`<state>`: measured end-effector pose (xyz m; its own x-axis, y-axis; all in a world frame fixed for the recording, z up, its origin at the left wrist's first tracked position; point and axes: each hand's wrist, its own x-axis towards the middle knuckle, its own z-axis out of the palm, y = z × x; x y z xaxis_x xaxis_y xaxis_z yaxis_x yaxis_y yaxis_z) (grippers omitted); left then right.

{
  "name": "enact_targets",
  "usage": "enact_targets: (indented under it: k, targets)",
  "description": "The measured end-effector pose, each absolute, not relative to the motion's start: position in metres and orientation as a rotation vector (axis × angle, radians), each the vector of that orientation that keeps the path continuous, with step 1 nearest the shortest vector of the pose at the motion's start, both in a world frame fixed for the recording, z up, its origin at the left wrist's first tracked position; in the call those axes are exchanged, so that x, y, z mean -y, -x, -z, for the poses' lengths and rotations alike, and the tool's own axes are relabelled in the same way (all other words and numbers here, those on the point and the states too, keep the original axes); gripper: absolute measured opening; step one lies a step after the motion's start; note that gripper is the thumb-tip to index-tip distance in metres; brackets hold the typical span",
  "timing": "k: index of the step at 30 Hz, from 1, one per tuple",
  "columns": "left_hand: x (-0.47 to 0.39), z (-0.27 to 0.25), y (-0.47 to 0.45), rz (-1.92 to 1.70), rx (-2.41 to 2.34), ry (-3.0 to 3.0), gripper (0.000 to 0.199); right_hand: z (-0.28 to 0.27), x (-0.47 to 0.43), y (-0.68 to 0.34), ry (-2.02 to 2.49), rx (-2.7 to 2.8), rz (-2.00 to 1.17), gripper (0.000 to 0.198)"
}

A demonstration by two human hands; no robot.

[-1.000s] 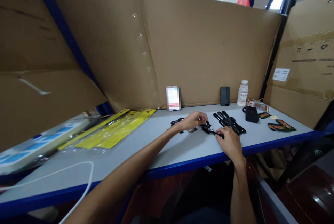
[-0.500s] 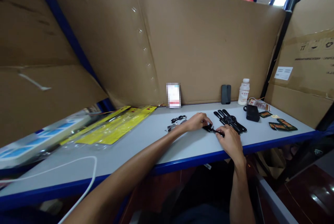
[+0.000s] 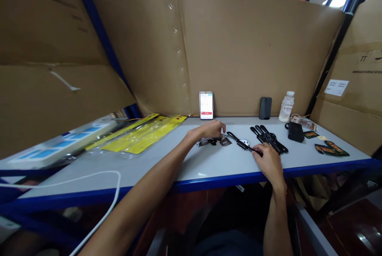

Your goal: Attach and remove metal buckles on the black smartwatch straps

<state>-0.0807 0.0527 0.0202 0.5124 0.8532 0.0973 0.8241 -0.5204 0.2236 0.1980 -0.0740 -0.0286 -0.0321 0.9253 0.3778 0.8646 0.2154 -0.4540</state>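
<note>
A black spokeshave (image 3: pixel 244 143) with a silvery middle lies slanted on the grey table. My right hand (image 3: pixel 267 160) has its fingers closed round the near handle of this spokeshave. My left hand (image 3: pixel 211 128) is off the tool, its fingers curled down over small loose parts; whatever sits in its fingertips is hidden. Under and beside that hand lie small black parts (image 3: pixel 212 142) in clear plastic and a dark flat metal plate (image 3: pixel 226 142). Several more black spokeshaves (image 3: pixel 270 138) lie stacked just beyond my right hand.
Yellow cards in clear packaging (image 3: pixel 149 132) lie at left, near a white power strip (image 3: pixel 65 143) and a white cable (image 3: pixel 117 184). A lit phone (image 3: pixel 206 105) leans on the cardboard. At right are a dark phone (image 3: pixel 265 108), a bottle (image 3: pixel 287 107), a black case (image 3: pixel 295 132) and dark packets (image 3: pixel 332 148).
My left hand has let go of the spokeshave and moved left to the small parts. My right hand still holds the near handle. The view has shifted slightly left.
</note>
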Motion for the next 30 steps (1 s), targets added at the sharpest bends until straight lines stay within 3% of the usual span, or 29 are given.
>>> enact_targets:
  k: [12, 19, 30]
  targets:
    - [-0.039, -0.019, 0.065, -0.037, -1.582, -2.745, 0.021, 0.028, 0.075, -0.197, 1.644, 1.893, -0.136, 0.019]
    - [-0.009, -0.035, 0.035, -0.254, -1.414, -2.835, 0.023, 0.026, 0.078, -0.195, 1.651, 1.909, -0.119, 0.02]
    - [0.006, -0.017, 0.001, -0.265, -1.32, -3.039, 0.022, 0.026, 0.078, -0.196, 1.662, 1.925, -0.121, 0.022]
